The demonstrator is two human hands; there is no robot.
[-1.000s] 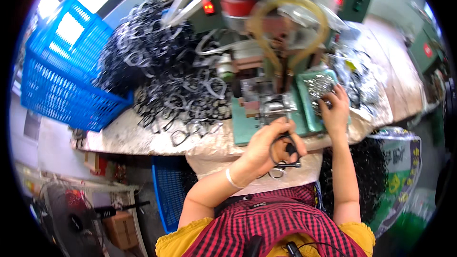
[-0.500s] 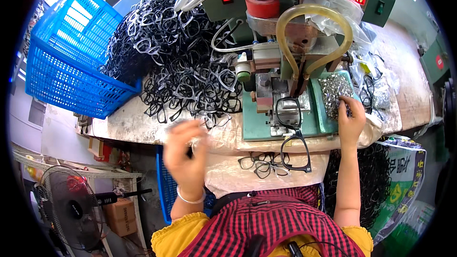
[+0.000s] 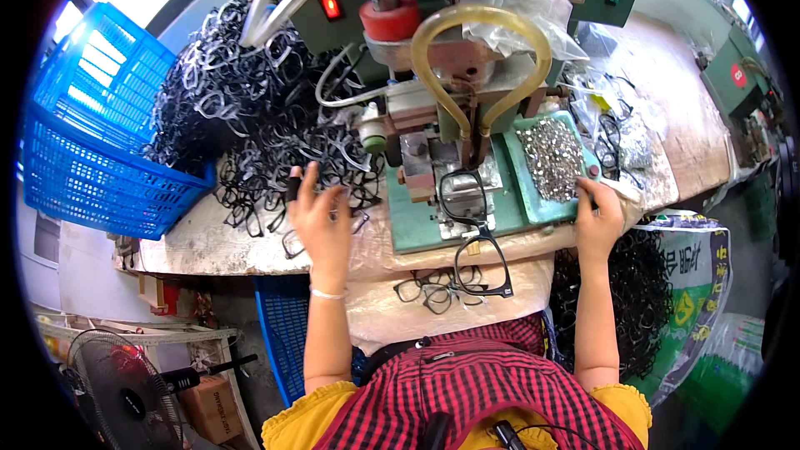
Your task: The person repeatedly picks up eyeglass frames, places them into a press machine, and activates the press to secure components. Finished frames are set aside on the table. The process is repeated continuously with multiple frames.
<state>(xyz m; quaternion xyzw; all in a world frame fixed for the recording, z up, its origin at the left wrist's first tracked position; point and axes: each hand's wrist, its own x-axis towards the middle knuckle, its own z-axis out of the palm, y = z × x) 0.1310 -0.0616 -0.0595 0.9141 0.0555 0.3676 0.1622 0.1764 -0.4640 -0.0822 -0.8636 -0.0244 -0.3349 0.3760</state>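
spread left hand point(image 3: 323, 221) over tangled black eyeglass frames point(image 3: 275, 158), right hand point(image 3: 598, 218) pinching small silvery parts point(image 3: 552, 148)

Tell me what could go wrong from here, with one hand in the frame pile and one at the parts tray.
The left hand reaches into the tangled pile of black frames; interlocked frames may drag along and slide off the bench edge. The right hand rests at the corner of the tray of small metal parts; a nudge could scatter them. The frame overhanging the green machine base might slip onto the lap.

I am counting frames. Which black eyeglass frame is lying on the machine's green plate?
The single black frame directly below the yellow tube loop; the others lie piled left or on the lap.
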